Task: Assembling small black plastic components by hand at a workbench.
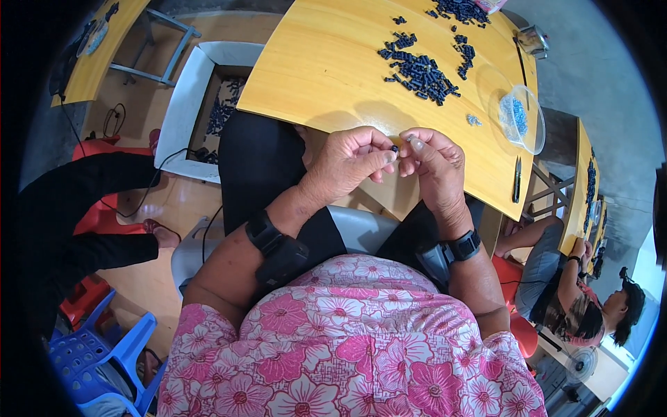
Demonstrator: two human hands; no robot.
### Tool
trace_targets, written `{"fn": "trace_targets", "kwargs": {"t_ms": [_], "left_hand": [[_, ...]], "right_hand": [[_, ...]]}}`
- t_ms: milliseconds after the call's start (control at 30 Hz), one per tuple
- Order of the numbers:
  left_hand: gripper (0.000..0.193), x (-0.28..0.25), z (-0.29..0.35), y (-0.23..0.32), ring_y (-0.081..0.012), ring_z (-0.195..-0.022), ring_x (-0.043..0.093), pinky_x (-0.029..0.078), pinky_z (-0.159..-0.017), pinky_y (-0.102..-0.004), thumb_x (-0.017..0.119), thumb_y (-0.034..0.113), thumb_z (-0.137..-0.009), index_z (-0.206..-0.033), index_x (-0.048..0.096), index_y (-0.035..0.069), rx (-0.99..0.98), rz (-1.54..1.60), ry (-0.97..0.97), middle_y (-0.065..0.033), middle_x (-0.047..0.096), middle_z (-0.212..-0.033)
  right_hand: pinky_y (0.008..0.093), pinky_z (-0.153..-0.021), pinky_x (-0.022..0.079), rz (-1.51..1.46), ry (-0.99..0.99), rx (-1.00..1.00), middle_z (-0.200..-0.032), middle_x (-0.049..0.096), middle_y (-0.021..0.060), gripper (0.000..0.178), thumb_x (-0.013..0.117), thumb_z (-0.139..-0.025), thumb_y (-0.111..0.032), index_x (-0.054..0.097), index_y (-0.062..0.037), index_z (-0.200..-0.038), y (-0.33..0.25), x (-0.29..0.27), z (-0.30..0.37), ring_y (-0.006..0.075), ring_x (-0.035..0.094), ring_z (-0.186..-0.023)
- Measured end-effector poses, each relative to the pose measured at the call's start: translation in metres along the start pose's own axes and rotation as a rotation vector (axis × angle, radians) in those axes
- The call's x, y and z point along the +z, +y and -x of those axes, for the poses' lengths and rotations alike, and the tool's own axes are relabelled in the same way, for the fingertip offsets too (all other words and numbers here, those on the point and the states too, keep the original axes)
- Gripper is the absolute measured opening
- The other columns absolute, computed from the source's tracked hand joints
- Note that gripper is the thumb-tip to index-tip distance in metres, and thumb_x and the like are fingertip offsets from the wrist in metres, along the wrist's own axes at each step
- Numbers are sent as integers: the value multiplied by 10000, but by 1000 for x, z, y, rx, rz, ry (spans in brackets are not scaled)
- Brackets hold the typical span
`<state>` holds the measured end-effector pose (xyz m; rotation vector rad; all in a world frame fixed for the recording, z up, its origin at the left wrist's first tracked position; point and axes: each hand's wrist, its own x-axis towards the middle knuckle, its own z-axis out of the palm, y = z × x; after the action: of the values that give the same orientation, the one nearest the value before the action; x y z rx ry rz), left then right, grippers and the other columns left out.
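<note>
Both my hands meet over the near edge of the yellow table, fingertips almost touching. My left hand [354, 161] pinches a small black plastic piece [394, 149] between thumb and forefinger. Close beside it, my right hand [436, 160] is closed in a pinch; whatever sits between its fingertips is too small to make out. Beyond the hands lies a heap of small black pieces [424, 78] on the table. To the right are a little cluster of tiny clear bits [474, 119] and a clear plastic tub [535, 139] with small blue pieces inside.
Black-handled tweezers [517, 179] lie by the table's [313, 69] right edge, with a metal cup [533, 42] farther back. Left of my legs, an open white box [179, 149] holds more black pieces. Another person [573, 299] works at a table on the right; blue chair [104, 354] lower left.
</note>
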<state>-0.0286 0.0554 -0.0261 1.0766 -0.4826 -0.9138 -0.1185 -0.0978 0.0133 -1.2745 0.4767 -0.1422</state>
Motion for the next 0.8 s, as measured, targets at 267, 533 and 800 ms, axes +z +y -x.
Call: {"fn": "trace_targets", "kwargs": {"t_ms": [267, 533, 800], "left_hand": [[148, 0, 0, 0, -57, -636, 583, 519, -597, -204, 616, 95, -892, -970, 607, -31, -13, -1, 2, -64, 646, -782], [136, 0, 0, 1, -71, -668, 592, 499, -629, -216, 613, 114, -895, -954, 605, -8, -35, 4, -10, -55, 637, -803], [145, 2, 3, 3, -61, -638, 588, 513, -592, -202, 613, 74, -887, -978, 598, -38, 6, -16, 22, -83, 652, -809]], "right_hand": [[251, -615, 472, 15, -12, 2, -788, 642, 66, 173, 564, -890, -110, 657, 24, -947, -1, -1, -1, 123, 562, -630], [244, -594, 474, 48, -13, -66, -755, 641, 70, 59, 577, -846, -32, 620, -6, -878, 1, 0, -3, 117, 580, -631], [279, -628, 506, 466, 39, -233, -775, 649, 68, 41, 598, -813, 5, 612, -4, -851, -1, 5, -3, 146, 610, -644]]}}
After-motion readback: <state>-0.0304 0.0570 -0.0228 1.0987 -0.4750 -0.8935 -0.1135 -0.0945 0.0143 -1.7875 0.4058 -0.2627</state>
